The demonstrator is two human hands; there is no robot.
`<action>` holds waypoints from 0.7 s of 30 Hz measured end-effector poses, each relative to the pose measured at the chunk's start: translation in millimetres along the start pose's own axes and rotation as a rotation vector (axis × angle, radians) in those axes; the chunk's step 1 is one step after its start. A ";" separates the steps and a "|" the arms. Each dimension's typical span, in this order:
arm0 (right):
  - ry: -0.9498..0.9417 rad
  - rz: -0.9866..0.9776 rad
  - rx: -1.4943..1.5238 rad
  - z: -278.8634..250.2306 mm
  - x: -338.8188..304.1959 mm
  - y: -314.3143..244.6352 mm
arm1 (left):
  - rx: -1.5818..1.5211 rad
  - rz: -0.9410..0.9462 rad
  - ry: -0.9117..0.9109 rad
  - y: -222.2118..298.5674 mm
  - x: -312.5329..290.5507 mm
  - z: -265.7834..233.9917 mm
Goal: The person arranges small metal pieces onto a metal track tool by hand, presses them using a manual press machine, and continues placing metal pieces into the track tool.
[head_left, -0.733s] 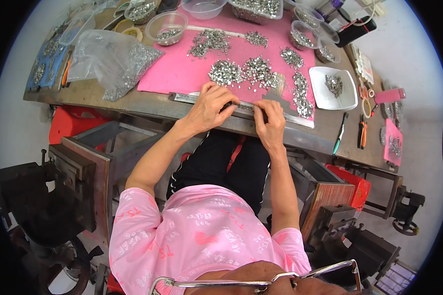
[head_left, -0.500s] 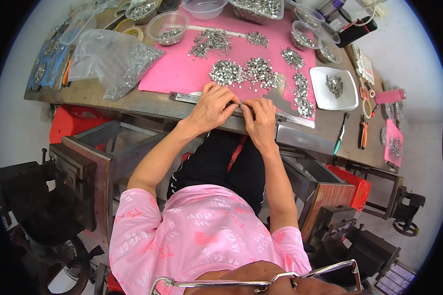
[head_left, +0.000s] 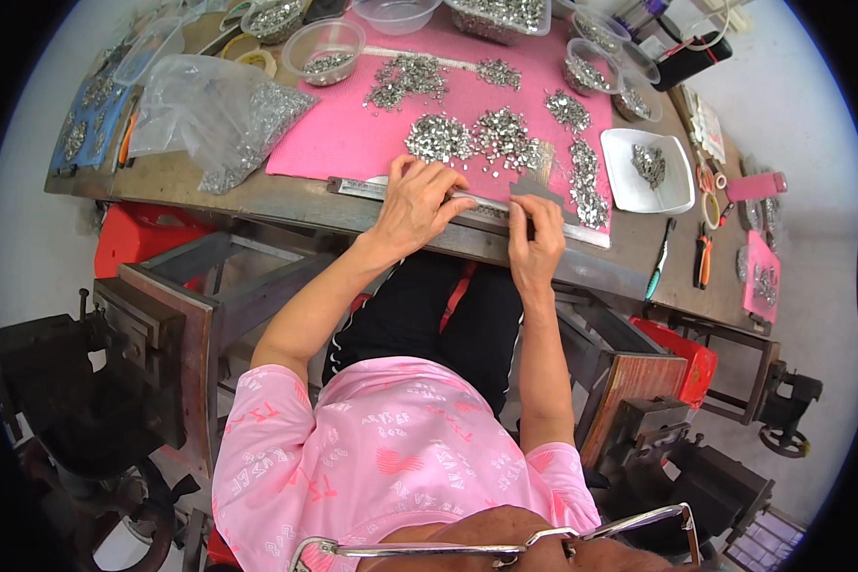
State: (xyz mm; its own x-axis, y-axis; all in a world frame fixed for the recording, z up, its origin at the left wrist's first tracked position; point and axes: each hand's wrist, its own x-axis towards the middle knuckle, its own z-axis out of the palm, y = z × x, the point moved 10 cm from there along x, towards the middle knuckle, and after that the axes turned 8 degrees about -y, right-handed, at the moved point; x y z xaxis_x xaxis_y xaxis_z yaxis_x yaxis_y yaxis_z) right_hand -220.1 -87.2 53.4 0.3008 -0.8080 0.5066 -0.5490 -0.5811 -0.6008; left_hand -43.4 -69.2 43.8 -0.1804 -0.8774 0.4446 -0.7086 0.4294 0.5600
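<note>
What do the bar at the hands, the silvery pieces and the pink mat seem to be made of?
Bar: probably metal, going by its grey sheen and straight edges.
Pieces: likely polished metal, as they glint brightly, though shiny plastic is possible.
Mat: perhaps fabric or foam; matte, finely textured.

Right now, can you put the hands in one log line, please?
left hand: on metal strip | right hand: at strip, farther right, grip unclear | beyond: silver pieces on pink mat
</note>
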 end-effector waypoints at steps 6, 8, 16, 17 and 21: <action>0.153 0.148 0.062 -32.7 -21.8 39.4 | 0.039 -0.077 -0.002 -5.3 3.6 3.8; 0.161 0.180 0.086 -33.5 -23.1 43.6 | 0.009 -0.101 -0.021 -6.3 5.4 6.7; 0.133 0.182 0.087 -32.9 -23.7 41.7 | 0.018 -0.021 0.123 -1.4 -14.6 -33.2; 0.133 0.175 0.077 -35.1 -24.9 41.8 | 0.051 -0.047 0.133 -8.9 -23.9 -44.7; 0.154 0.181 0.081 -35.9 -27.2 42.7 | 0.313 -0.184 0.139 -34.6 -64.8 -88.3</action>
State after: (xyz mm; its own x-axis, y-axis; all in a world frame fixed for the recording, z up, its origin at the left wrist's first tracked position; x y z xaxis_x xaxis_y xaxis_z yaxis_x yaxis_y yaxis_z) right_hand -279.6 -86.6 36.2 0.0771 -0.8789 0.4706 -0.5166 -0.4390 -0.7351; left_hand 53.0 -8.3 57.3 0.0482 -0.8872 0.4589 -0.8983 0.1624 0.4082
